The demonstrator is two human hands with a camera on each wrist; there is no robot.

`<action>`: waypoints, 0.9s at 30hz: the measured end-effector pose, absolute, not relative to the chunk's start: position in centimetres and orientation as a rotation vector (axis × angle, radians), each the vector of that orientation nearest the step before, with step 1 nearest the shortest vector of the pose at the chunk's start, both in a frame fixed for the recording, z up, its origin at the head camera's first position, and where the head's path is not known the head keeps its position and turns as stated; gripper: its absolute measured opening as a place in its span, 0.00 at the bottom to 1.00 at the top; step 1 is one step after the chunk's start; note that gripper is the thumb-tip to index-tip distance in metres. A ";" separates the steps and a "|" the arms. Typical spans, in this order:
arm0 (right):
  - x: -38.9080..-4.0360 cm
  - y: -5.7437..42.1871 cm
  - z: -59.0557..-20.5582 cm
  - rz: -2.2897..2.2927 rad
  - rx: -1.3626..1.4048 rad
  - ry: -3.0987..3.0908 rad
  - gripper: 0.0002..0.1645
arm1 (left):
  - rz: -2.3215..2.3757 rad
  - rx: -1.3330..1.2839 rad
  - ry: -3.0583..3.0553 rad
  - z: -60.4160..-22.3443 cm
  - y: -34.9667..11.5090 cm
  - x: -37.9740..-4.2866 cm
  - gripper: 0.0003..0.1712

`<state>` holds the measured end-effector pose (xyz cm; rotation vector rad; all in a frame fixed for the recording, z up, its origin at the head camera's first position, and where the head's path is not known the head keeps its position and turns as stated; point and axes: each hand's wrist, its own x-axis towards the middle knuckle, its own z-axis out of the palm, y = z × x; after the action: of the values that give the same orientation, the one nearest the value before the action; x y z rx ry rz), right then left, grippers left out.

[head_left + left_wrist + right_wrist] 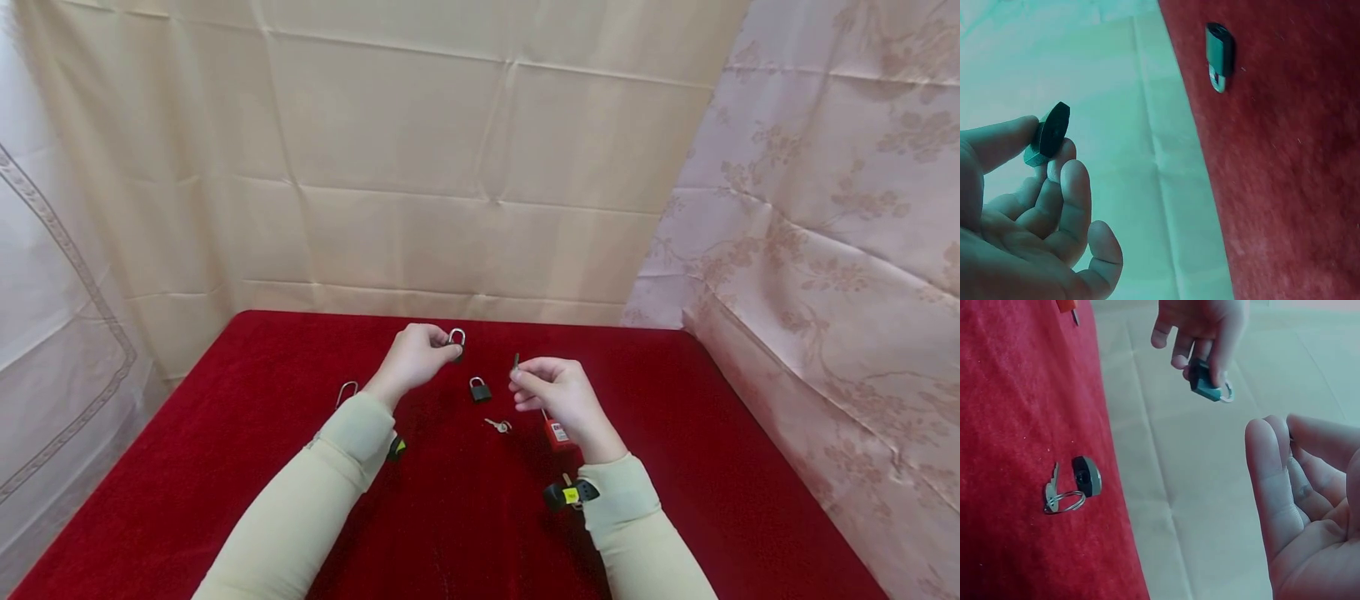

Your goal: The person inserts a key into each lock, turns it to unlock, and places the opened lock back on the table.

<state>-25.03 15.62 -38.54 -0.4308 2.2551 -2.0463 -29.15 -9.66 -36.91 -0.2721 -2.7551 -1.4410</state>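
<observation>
Above the red cloth (450,533), the left hand (420,354) pinches a small dark padlock (1052,134) between thumb and fingers, while the right hand (561,392), a little apart from it, pinches a slim piece (516,361) (too small to make out) at its fingertips. On the cloth rest a second dark padlock (481,392), a key ring (498,426) near it, and a red padlock (558,433) partly hidden behind the right hand
</observation>
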 end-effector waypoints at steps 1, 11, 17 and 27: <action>-25.0 15.6 -38.5 -2.046 -0.439 2.255 0.12 | -1.447 -0.291 -2.733 -36.8 -9.6 -29.0 0.08; -24.5 15.5 -37.8 -2.029 -0.476 2.270 0.14 | -1.550 -0.408 -2.593 -36.0 -9.2 -26.9 0.09; -24.2 15.4 -37.6 -1.998 -0.493 2.285 0.14 | -1.616 -0.428 -2.540 -35.7 -9.4 -25.7 0.10; -23.8 15.1 -37.3 -1.968 -0.511 2.289 0.15 | -1.707 -0.431 -2.473 -35.8 -10.3 -24.3 0.09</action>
<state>-23.83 15.15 -37.26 -0.5106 2.2893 -1.9678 -24.32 -10.27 -35.76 -0.4314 -2.4727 -1.7068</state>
